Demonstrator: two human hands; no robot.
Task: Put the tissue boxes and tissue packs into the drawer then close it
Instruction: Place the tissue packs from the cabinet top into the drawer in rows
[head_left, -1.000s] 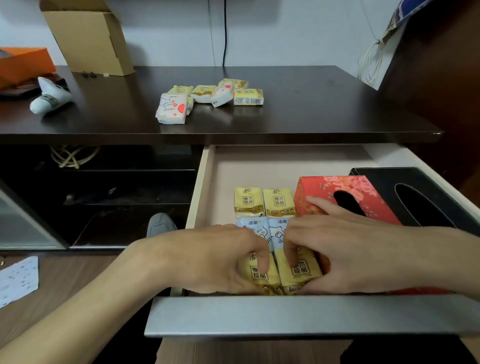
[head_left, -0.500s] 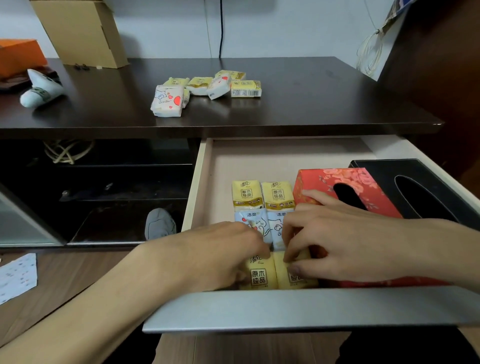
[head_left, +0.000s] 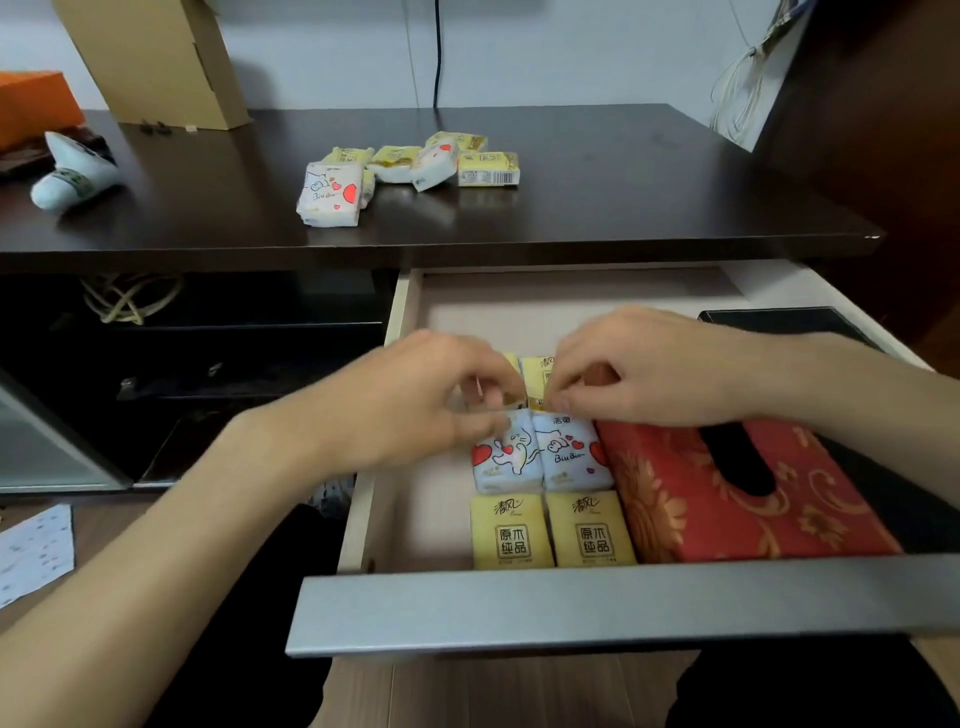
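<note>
Head view: both hands have moved back from the front yellow tissue packs to the rear yellow pair, left hand and right hand fingers pinching them. Six packs sit in the pale wooden drawer: four yellow, two white heart-printed packs; six more lie on the dark desk.

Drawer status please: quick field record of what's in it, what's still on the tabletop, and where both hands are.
drawer: open
front row: two yellow packs
middle row: two heart-print packs
back row: yellow packs, mostly hidden by hands
right side: red tissue box, black tissue box beyond it
tabletop: pile of loose packs
left hand: fingers at back row
right hand: fingers at back row
</note>
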